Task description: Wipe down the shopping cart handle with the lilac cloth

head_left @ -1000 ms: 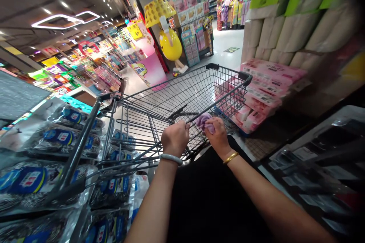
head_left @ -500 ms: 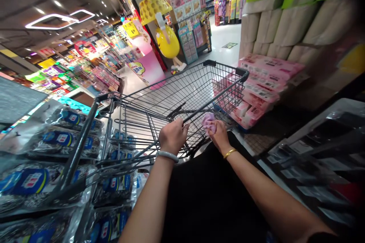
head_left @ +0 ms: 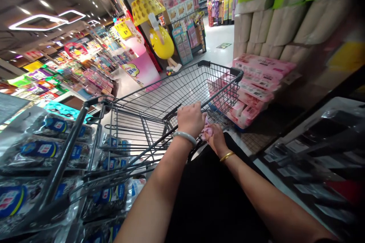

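My left hand, with a pale bangle on the wrist, is closed over the handle end of a black wire shopping cart, whose basket holds nothing. Just below and right of it, my right hand, wearing a gold bangle, is closed on a small purple cloth held against the cart's handle. The left hand partly covers the cloth.
Bagged goods with blue labels hang on a rack at the left. Pink packs and tall stacks of paper rolls stand at the right. A yellow mascot display is ahead by the aisle floor.
My left hand has slid right along the handle and now sits over the cloth. The right hand with the cloth has dropped slightly lower.
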Motion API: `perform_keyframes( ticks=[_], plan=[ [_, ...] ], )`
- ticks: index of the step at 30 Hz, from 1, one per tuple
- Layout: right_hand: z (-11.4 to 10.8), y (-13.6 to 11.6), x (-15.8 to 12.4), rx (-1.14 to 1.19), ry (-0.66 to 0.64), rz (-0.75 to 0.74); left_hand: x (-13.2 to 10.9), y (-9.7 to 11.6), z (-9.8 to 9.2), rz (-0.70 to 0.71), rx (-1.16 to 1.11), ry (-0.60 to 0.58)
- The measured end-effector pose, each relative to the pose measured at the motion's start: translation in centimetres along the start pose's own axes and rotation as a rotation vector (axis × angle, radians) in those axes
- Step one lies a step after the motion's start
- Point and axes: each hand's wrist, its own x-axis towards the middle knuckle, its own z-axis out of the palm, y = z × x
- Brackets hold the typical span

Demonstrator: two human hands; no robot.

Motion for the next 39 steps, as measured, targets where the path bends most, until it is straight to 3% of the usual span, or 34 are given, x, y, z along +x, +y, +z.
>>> perform_keyframes(
  ticks=[5,8,14,20,26,31,36,39],
  plan=[
    [-1.5,0.7,4.1,0.342,-0.045,0.195,2.5,0.3,1.1,0.014,-0.013,-0.108],
    [-1.7,1.0,5.7,0.457,-0.044,0.224,2.8,-0.1,1.7,-0.024,-0.026,-0.149],
    [-0.9,2.7,5.1,0.406,-0.100,0.286,2.6,-0.2,1.9,-0.015,0.004,-0.116],
    [-1.7,2.5,7.1,0.412,-0.043,0.175,2.4,-0.2,2.1,0.005,0.029,-0.080],
    [-1.0,4.3,6.3,0.396,-0.082,0.261,2.4,-0.7,2.2,0.015,0.053,-0.097],
    [-1.1,3.9,7.3,0.376,-0.040,0.211,2.2,-1.6,2.2,0.034,0.088,-0.067],
    [-0.5,3.8,5.3,0.394,-0.126,0.216,1.8,-2.7,2.1,0.016,0.096,-0.097],
    [-1.3,3.6,5.5,0.382,-0.099,0.202,1.5,-3.6,2.2,0.018,0.105,-0.092]
  ],
)
